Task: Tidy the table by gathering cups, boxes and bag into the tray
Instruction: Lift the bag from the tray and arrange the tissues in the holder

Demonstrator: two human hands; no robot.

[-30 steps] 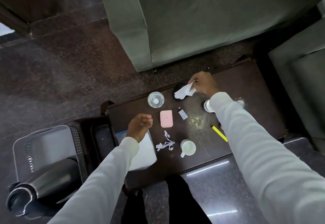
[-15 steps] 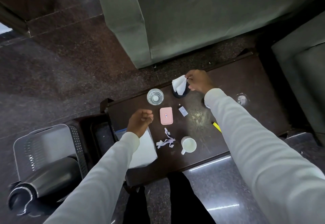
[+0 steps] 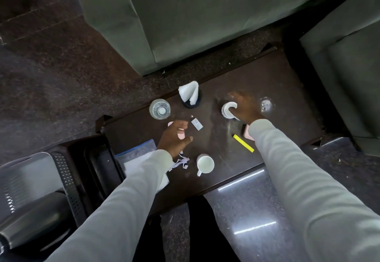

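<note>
My left hand [image 3: 174, 138] hovers with fingers spread over a pink box [image 3: 181, 136] on the dark table [image 3: 267, 80]. My right hand [image 3: 245, 107], blurred, reaches onto a white cup [image 3: 227, 109], fingers apart around its rim. A white mug [image 3: 205, 164] stands near the front edge. One clear glass [image 3: 159, 109] is at the back left and another glass [image 3: 266, 104] at the back right. A small white box [image 3: 196, 123] lies mid-table. My right sleeve half hides a second pink box [image 3: 245, 133]. A plastic bag [image 3: 135, 153] lies at the table's left end, beside the dark tray [image 3: 90, 159].
A tissue in a black holder [image 3: 190, 95] stands at the table's back edge. A yellow marker [image 3: 243, 143] and white paper scraps [image 3: 181, 162] lie on the table. Grey sofas [image 3: 185, 15] border the back and right. A perforated grey bin [image 3: 30, 179] sits at the left.
My right hand left the tissue in the black holder and moved right onto the white cup. My left hand opened and moved forward over the pink box.
</note>
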